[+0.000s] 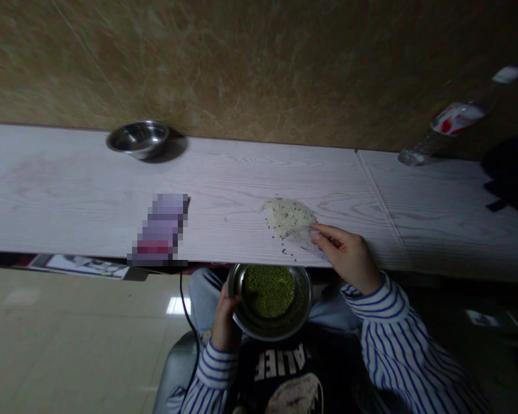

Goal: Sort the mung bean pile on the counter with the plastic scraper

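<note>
the right hand [351, 253] had its grip closed, thumb and fingertips pinching a thin, see-through piece [305, 238], possibly plastic, at the near side of a loose pile of small white grains [290, 213]. the left hand [227, 316] was clamped on the rim of a round, shiny metal bowl [303, 305], held over the lap just beside the surface's near edge. inside the bowl lay many small green beans [270, 290].

as far as could be judged, the work was partway along: the beans were mostly in the bowl and the white grains mostly in the pile, yet dark specks dotted the pile and a few lay loose beside it.

the surface [224, 190] was long, pale and wood-grained. to the left stood a smaller silver metal bowl [149, 150], with a blurred purple, flat object [162, 227] nearer the person. a clear plastic bottle with a red-and-white label [457, 119] stood at right. beyond was a mottled brown wall [242, 69]; below left, a glossy tiled floor [90, 328].
</note>
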Demonstrator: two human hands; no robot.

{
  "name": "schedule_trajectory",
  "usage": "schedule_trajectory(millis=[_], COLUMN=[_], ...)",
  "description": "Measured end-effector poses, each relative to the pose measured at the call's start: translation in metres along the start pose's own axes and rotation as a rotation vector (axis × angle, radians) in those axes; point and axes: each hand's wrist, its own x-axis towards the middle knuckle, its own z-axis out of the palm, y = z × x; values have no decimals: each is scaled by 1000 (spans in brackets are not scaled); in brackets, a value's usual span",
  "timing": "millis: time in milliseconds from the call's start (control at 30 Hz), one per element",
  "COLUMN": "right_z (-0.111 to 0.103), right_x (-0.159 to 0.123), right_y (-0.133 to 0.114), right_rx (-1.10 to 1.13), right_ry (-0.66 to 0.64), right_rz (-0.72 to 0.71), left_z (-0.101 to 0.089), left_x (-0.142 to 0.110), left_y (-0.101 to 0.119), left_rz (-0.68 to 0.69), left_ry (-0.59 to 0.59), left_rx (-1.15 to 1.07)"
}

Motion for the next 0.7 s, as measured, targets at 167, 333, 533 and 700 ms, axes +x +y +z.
schedule_trajectory(millis=[167,333,533,700], right_z=[0,3,0,-9], right_x=[-1,-1,-2,-5], right_y=[1,2,2,5], right_rx=[4,17,-25,-54], right_ry=[-27,-10,35,76], right_rz=[-12,11,25,45], left_z=[-3,-1,4,6], left_x=[1,0,-1,0], left_y=[-2,-1,2,4], left_rz=[1,-11,-20,-8], left_ry=[-34,-15,-40,-22], left_rx=[-18,-9,-1,23])
